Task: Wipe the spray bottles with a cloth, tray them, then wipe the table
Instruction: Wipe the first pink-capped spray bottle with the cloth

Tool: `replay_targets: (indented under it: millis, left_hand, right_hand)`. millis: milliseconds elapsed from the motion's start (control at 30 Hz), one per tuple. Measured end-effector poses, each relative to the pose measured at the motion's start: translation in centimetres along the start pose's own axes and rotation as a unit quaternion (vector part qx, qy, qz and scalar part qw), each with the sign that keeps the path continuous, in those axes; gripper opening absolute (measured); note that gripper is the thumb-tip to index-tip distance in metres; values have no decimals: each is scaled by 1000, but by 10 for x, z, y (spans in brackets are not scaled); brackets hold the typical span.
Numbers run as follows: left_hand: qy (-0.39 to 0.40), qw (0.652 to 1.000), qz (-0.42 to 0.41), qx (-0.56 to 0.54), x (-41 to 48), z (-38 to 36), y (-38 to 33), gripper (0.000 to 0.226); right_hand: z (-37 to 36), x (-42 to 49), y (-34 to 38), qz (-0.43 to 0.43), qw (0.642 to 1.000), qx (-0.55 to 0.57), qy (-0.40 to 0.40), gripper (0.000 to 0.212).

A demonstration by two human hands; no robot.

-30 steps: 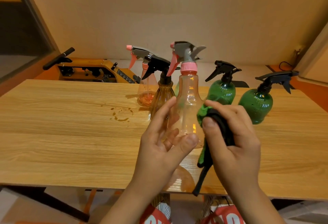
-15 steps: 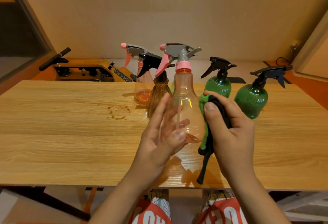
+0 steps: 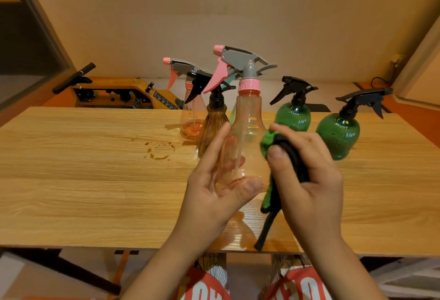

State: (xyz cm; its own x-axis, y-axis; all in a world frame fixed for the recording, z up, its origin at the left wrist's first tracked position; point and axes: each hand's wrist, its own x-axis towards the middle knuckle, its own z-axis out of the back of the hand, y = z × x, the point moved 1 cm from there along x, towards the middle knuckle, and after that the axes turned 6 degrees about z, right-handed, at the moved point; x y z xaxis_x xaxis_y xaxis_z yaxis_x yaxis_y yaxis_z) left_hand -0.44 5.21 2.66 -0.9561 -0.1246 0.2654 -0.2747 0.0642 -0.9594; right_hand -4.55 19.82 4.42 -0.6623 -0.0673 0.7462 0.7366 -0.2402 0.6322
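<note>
above the wood-grain table (image 3: 95, 180), left hand (image 3: 209, 195) grips a clear pinkish bottle (image 3: 247, 138), right hand (image 3: 312, 180) pinches bunched cloth (image 3: 267, 140).

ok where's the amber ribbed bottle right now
In the head view the amber bottle stands on the table just left of centre, behind the left hand, between the standing pink-trigger bottle and the held bottle.

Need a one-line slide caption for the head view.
Left hand holds a pink-capped spray bottle while right hand presses a green-and-black cloth against it.
</note>
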Motion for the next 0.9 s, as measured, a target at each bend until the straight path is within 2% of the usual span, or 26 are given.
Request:
replay_targets:
  millis: [67,100,167,233,300,433,533,700,833,900]
  left_hand:
    - [-3,1000,-8,4,0,1,-1,81]
    - [-5,1000,-10,3,-1,1,0,84]
    - [0,1000,-12,-11,-4,-2,1,87]
    - [20,999,-4,-33,-8,-5,2,74]
    - [45,996,18,-69,-10,-3,3,66]
    - [61,993,41,-95,-9,6,4,66]
    - [24,996,16,-86,-5,8,3,68]
    - [2,998,-18,-56,-1,5,1,73]
    - [18,998,-29,-56,-3,-2,0,70]
    - [40,997,-20,-66,-4,-2,0,68]
  right_hand:
    - [2,-3,2,51,998,-19,23,31]
    - [2,-3,0,41,999,-12,17,30]
    - [1,-2,-5,-31,998,41,-20,27]
    - [-2,0,-6,-106,986,118,-50,24]
    - [-2,0,-6,-125,983,126,-52,24]
    - [-1,5,-10,-139,979,144,-28,23]
    - [-1,4,-6,-114,984,136,-27,25]
    - [-1,0,-1,20,999,22,13,32]
    - [-3,5,-6,-61,995,75,-33,32]
    - [-4,4,-5,-69,993,82,-47,31]
